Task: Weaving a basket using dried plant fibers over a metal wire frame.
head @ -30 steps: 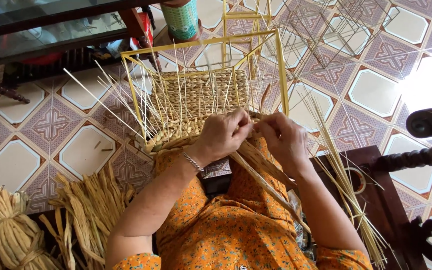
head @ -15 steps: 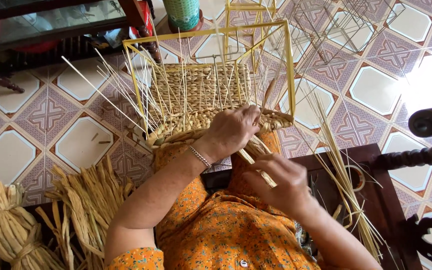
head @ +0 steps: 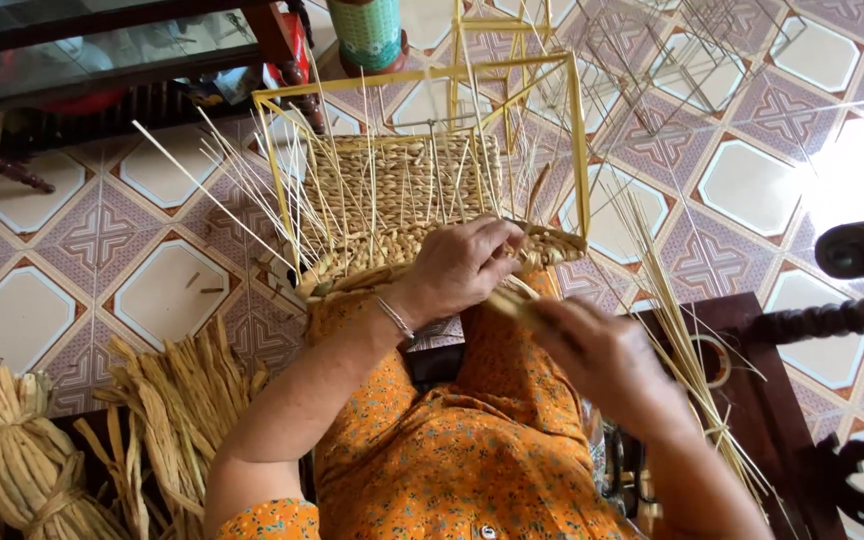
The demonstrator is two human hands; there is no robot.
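Straw-woven basket (head: 407, 215) on yellow frame (head: 579, 140); left hand (head: 462, 265) fingers grip its rim, right hand (head: 602, 365) pulls a strand.

Just the one camera, strapped on the person's head, looking steeply down over their lap, close on the hands, with tiled floor (head: 162, 290) beyond.

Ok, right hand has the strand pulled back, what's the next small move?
Probably draw the strand taut with the right hand, since the left hand pins the woven edge of the basket where it emerges.
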